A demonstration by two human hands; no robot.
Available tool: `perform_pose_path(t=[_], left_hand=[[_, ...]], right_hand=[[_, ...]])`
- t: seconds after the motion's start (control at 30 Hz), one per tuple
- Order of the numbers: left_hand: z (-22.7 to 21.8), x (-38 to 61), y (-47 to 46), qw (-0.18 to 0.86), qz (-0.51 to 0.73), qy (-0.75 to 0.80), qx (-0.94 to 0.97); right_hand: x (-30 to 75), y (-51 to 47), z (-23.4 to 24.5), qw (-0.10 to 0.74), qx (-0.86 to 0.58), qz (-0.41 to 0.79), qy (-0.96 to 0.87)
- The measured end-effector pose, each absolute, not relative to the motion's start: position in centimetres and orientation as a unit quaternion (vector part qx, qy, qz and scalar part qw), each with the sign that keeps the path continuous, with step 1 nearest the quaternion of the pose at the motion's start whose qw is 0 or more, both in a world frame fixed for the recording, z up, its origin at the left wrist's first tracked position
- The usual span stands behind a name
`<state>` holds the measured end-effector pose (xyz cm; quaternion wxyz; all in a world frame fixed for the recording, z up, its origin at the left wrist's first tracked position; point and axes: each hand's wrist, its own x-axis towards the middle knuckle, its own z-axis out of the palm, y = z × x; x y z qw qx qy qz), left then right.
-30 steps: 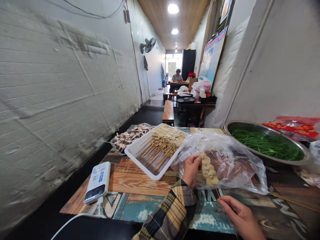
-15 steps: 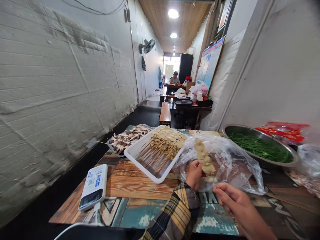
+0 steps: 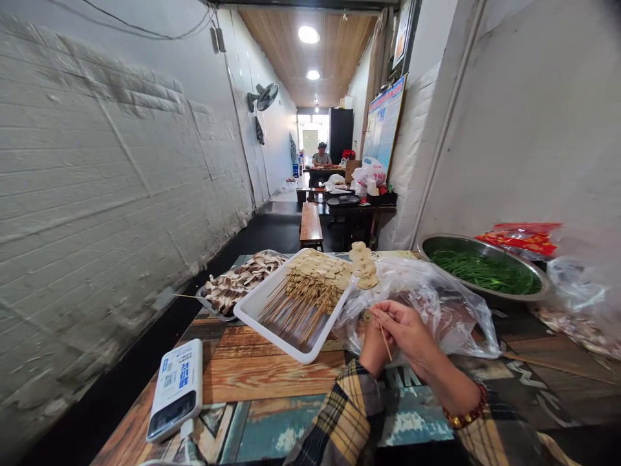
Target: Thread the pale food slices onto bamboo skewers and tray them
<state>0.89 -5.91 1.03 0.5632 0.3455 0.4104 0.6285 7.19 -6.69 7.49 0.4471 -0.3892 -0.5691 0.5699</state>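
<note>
Round ceiling lights (image 3: 308,34) and a glaring far opening (image 3: 320,123) brighten the room; the clear bag (image 3: 436,285) glints, the skewered slices (image 3: 363,265) look fairly crisp, and edges stretch.

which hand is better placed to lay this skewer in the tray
Probably the left hand: it is nearer the tray. The right hand, farther off, pinches the skewer by its stick; the left's hold is partly hidden.

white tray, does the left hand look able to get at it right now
Probably yes: the left hand is close to the white tray, with seemingly only tabletop and the edge of the clear bag between. It does sit against the right hand, which pinches a loaded skewer.
</note>
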Motion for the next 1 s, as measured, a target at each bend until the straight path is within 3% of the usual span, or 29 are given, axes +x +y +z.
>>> perform_pose_path(t=[0.13,0.33,0.47,0.63,1.0], left_hand=[[3.4,-2.0,-8.4,0.482,0.489,0.457,0.565],[10.0,-8.9,-9.8,0.057,0.346,0.663,0.661],[11.5,-11.1,-8.0,-0.108,0.156,0.726,0.661],[10.6,-11.3,-6.8,-0.171,0.066,0.722,0.667],[9.9,-11.6,-5.8,-0.133,-0.010,0.731,0.670]], right_hand=[[9.1,-5.7,8.1,0.466,-0.388,0.568,-0.556],[8.6,-5.5,8.5,0.467,-0.368,0.608,-0.526],[7.8,-5.5,8.4,0.472,-0.350,0.626,-0.512],[7.7,-5.5,8.2,0.482,-0.335,0.634,-0.503],[8.5,-5.8,7.6,0.478,-0.325,0.643,-0.502]])
